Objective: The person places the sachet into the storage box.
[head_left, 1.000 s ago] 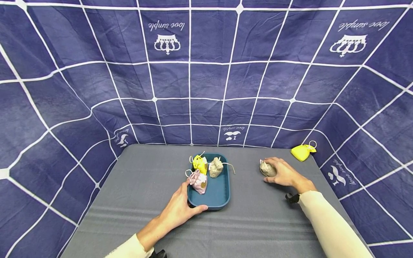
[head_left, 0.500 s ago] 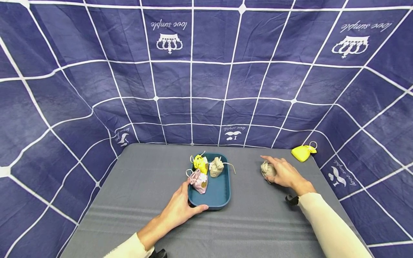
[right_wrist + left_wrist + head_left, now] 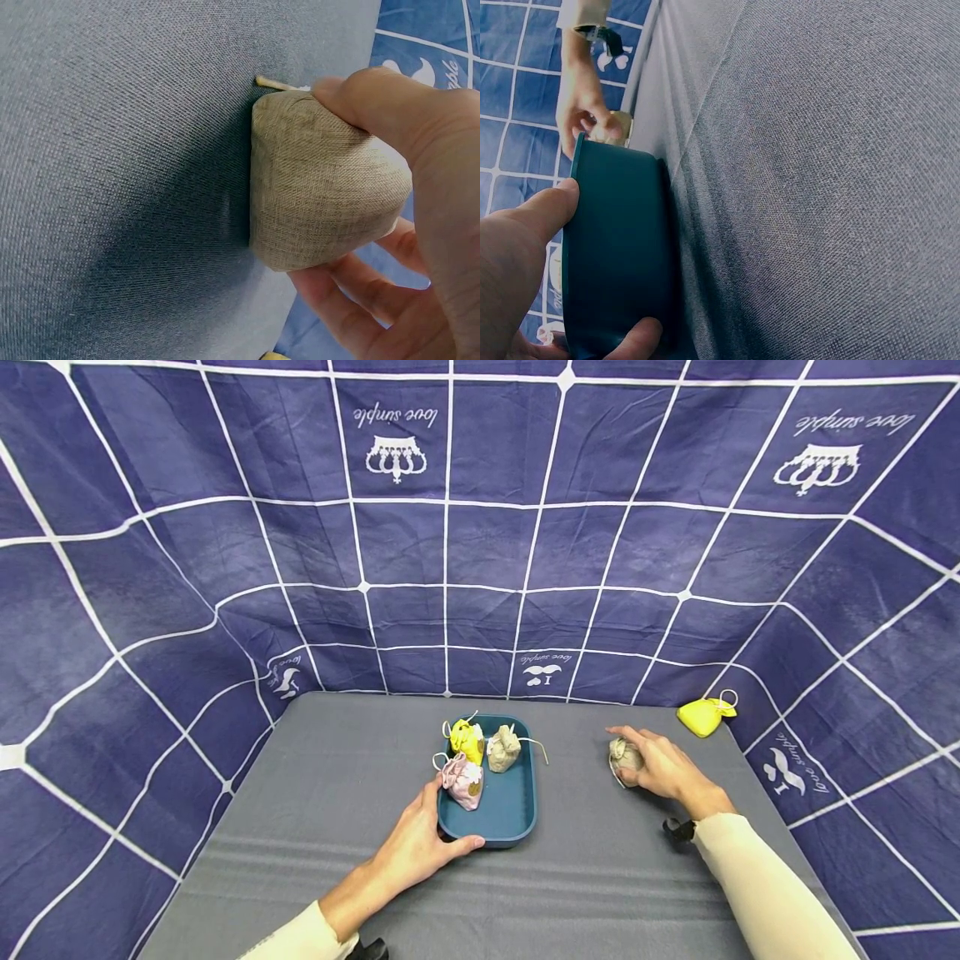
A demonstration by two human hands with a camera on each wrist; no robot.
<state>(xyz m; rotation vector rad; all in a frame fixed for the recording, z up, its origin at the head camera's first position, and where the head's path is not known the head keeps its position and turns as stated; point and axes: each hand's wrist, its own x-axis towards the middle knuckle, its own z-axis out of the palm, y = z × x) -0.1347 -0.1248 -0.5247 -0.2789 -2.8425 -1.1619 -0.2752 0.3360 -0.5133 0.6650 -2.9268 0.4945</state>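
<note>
On the tabletop (image 3: pixel 577 877), the blue tray (image 3: pixel 506 814) points its long axis forward, its near-left corner touched by the spread left hand (image 3: pixel 412 843); well rightward, the right hand's (image 3: pixel 662 770) thumb and fingers grip a beige pouch (image 3: pixel 322 180).

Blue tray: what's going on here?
A person's left hand holds the blue tray by its near-left corner; inside sit a yellow pouch, a pink pouch and a beige pouch. The right hand grips a second beige pouch at or just above the table, right of the tray. A second yellow pouch lies near the table's far right corner.
</note>
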